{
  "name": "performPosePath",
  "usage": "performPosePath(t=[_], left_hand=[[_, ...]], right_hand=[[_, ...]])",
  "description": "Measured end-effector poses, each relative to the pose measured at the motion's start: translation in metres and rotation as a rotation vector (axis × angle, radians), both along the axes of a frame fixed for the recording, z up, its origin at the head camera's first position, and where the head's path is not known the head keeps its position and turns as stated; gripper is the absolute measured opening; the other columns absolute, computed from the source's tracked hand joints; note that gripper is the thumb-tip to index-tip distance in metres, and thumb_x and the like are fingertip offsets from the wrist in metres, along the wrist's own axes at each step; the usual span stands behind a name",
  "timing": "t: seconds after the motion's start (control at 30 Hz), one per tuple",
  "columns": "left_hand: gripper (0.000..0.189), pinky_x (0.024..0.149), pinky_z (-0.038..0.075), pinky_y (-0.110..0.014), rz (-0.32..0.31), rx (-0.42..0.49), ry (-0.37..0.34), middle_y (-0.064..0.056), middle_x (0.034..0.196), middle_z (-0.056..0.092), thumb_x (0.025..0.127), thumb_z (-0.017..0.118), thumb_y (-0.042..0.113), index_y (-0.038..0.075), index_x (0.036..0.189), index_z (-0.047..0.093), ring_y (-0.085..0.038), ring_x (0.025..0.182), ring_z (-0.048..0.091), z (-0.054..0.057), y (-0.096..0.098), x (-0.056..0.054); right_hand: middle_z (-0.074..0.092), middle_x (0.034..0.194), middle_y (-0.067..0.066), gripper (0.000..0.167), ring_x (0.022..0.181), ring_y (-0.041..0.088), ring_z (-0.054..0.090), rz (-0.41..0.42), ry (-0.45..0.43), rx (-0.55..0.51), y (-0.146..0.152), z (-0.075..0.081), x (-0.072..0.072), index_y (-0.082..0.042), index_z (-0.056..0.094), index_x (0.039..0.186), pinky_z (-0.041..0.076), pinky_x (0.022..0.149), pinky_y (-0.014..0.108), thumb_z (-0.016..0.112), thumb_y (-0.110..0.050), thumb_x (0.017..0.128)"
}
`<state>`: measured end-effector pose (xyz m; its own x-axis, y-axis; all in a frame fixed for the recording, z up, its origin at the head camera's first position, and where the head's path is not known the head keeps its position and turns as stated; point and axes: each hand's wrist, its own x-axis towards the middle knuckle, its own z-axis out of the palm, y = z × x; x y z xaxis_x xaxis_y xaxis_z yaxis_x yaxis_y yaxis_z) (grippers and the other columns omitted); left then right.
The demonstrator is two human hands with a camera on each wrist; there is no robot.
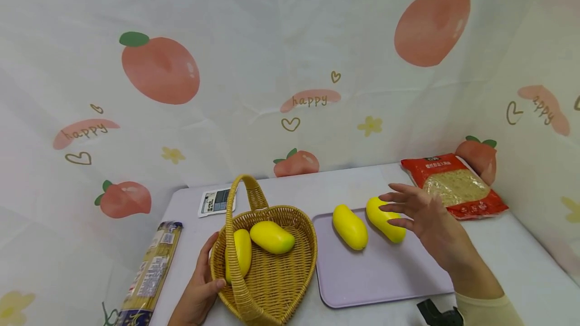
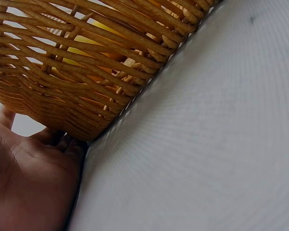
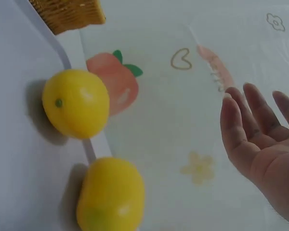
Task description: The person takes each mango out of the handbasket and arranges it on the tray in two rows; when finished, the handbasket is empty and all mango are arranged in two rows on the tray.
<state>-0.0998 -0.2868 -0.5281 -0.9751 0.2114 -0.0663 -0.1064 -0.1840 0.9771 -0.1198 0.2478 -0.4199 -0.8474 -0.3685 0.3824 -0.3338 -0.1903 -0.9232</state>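
On the left, my left hand (image 1: pixel 199 286) grips the side of a heart-shaped wicker basket (image 1: pixel 276 280), thumb over its rim and fingers along the outside. Two yellow mangoes lie inside: one mango (image 1: pixel 272 237) across the back, another mango (image 1: pixel 243 253) against the left wall, partly behind the handle. In the left wrist view, the palm sits low beside the woven wall (image 2: pixel 62 82). My right hand (image 1: pixel 428 223) hovers over a lilac tray (image 1: pixel 362 283), fingers spread and holding nothing. Below it are a mango (image 1: pixel 350 227) and a second mango (image 1: pixel 385 220), partly covered by the fingertips.
A red bag of dried noodles (image 1: pixel 453 185) lies at the back right, behind the tray. At the left edge lies a long pack of spaghetti (image 1: pixel 151 270). A small white-and-dark packet (image 1: pixel 215 201) is behind the basket. Printed cloth (image 1: pixel 254 130) closes off the back and sides.
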Motion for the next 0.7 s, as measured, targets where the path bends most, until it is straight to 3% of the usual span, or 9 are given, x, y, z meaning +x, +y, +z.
performPosePath(t=[0.27, 0.7], left_hand=[[0.108, 0.115, 0.042, -0.029, 0.003, -0.014, -0.006, -0.009, 0.178, 0.003, 0.096, 0.074, 0.002, 0.029, 0.175, 0.007, -0.007, 0.148, 0.039, 0.000, -0.001, 0.001], [0.106, 0.114, 0.045, -0.033, 0.021, -0.003, -0.025, -0.010, 0.177, 0.005, 0.095, 0.073, 0.002, 0.033, 0.174, 0.011, -0.012, 0.147, 0.044, 0.000, 0.001, 0.000]], right_hand=[[0.052, 0.156, 0.021, 0.067, 0.138, 0.036, 0.055, 0.151, 0.009, -0.036, -0.027, -0.006, 0.000, -0.002, 0.033, 0.168, 0.051, 0.109, 0.044, 0.007, -0.037, 0.117], [0.052, 0.153, 0.026, 0.062, 0.138, 0.042, 0.054, 0.266, -0.040, -0.058, -0.076, -0.025, 0.004, -0.006, 0.040, 0.166, 0.049, 0.107, 0.050, 0.016, -0.038, 0.118]])
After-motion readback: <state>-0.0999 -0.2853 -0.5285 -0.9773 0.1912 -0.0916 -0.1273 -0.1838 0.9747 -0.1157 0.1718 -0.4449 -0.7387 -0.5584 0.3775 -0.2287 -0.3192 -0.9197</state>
